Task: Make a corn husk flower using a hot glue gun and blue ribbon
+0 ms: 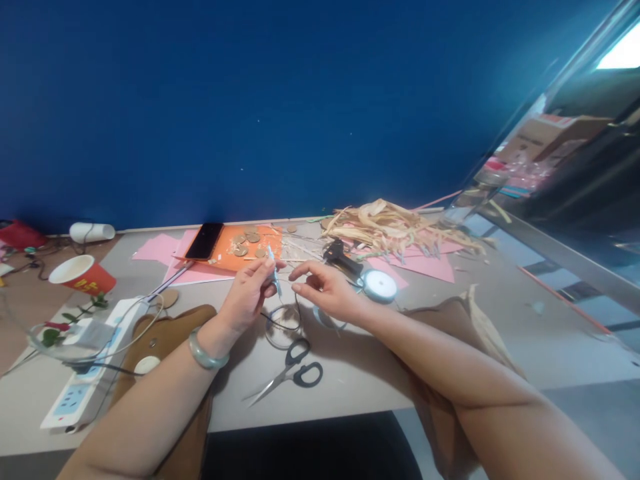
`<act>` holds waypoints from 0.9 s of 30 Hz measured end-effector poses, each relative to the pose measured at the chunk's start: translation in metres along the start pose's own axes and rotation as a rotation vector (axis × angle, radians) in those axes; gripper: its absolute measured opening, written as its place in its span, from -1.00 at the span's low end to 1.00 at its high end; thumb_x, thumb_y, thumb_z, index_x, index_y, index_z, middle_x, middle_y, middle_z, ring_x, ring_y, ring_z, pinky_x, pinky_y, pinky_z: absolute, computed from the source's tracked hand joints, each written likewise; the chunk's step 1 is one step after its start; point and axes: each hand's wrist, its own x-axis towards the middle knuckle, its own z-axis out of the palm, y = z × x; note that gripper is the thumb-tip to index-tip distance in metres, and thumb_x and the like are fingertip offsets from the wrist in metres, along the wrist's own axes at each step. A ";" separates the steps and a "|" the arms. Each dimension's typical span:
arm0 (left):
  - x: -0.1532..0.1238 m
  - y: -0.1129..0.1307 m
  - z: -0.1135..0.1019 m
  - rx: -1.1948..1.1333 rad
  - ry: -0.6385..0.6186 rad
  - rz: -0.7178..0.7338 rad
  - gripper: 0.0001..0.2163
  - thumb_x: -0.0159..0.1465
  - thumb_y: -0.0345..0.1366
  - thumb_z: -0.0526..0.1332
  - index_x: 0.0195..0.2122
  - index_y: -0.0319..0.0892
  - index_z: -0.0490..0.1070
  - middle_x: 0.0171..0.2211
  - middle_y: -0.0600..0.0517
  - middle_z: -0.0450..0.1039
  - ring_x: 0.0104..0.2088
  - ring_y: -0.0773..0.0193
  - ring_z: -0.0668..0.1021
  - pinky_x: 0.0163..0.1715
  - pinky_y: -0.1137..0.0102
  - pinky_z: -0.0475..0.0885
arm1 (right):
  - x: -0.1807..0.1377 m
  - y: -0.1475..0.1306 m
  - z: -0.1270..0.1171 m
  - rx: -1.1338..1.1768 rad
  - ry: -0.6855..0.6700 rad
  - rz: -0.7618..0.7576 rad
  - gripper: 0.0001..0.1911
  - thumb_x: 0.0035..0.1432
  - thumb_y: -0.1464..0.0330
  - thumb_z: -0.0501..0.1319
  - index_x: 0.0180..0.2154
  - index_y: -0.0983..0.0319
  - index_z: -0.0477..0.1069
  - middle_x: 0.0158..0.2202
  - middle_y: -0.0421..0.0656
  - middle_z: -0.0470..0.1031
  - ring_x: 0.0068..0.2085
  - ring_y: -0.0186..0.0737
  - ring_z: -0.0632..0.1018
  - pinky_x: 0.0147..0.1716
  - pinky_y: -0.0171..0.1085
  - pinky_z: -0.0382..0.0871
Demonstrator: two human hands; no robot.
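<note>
My left hand, with a pale green bangle at its wrist, pinches a slim light-blue piece upright between thumb and fingers. I cannot make out its exact kind. Close by on the right, my right hand has thumb and index finger apart, nothing visible between them. Scissors with black handles lie on the table below both hands. Behind the scissors is a clear round roll, and a dark cord crosses it. Beside my right hand lie a pale spool and a black tool.
Dried husks are heaped at the back right on pink paper. A phone and small brown discs lie on an orange sheet. At left are a paper cup and a power strip with cables. A blue wall stands behind.
</note>
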 end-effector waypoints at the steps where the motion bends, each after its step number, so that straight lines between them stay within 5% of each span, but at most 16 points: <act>1: -0.001 -0.001 0.000 0.036 -0.014 0.013 -0.74 0.11 -0.08 0.34 -0.34 -0.19 0.57 -0.52 0.07 0.40 -0.54 0.45 0.37 -0.55 0.52 0.25 | 0.000 0.000 0.000 0.016 0.026 0.009 -0.76 0.17 0.20 0.20 -0.24 0.24 0.41 -0.59 -0.30 0.28 -0.61 -0.44 0.19 -0.60 -0.38 0.08; 4: -0.005 0.001 0.005 0.161 -0.043 0.085 -0.76 0.15 -0.11 0.32 -0.31 -0.18 0.61 -0.29 -0.03 0.52 -0.26 0.31 0.50 -0.29 0.47 0.36 | -0.001 -0.001 -0.001 0.057 0.064 0.015 -0.73 0.15 0.15 0.22 -0.26 0.23 0.43 -0.58 -0.26 0.33 -0.58 -0.39 0.26 -0.60 -0.37 0.10; 8: -0.012 0.004 0.015 0.203 -0.057 0.111 -0.84 0.09 -0.18 0.37 -0.41 -0.15 0.61 -0.12 -0.08 0.52 0.04 0.15 0.44 -0.07 0.41 0.34 | -0.002 -0.003 0.003 0.122 0.020 0.007 -0.70 0.16 0.14 0.22 -0.35 0.26 0.49 -0.53 -0.20 0.43 -0.52 -0.37 0.37 -0.56 -0.37 0.18; 14: -0.016 0.002 0.018 0.154 0.015 0.008 -0.74 0.09 -0.11 0.35 -0.26 -0.14 0.60 -0.32 -0.02 0.55 -0.30 0.26 0.51 -0.26 0.40 0.37 | -0.005 -0.008 0.008 0.220 -0.017 0.050 -0.70 0.16 0.19 0.21 -0.46 0.28 0.44 -0.53 -0.18 0.48 -0.51 -0.39 0.41 -0.50 -0.39 0.29; 19: -0.014 0.004 0.017 0.190 0.083 0.125 -0.72 0.10 -0.07 0.33 -0.36 -0.21 0.60 -0.35 -0.03 0.54 -0.33 0.28 0.48 -0.27 0.41 0.36 | -0.006 -0.004 0.014 0.293 -0.076 0.126 -0.76 0.14 0.22 0.22 -0.42 0.28 0.41 -0.52 -0.20 0.49 -0.61 -0.46 0.35 -0.62 -0.43 0.22; 27: -0.017 -0.007 0.019 0.019 -0.002 0.039 -0.76 0.17 -0.09 0.28 -0.32 -0.18 0.54 -0.38 0.01 0.50 -0.36 0.31 0.49 -0.33 0.43 0.38 | -0.011 -0.008 0.018 0.376 -0.041 0.170 -0.69 0.16 0.14 0.20 -0.44 0.25 0.32 -0.62 -0.29 0.38 -0.72 -0.50 0.26 -0.74 -0.44 0.08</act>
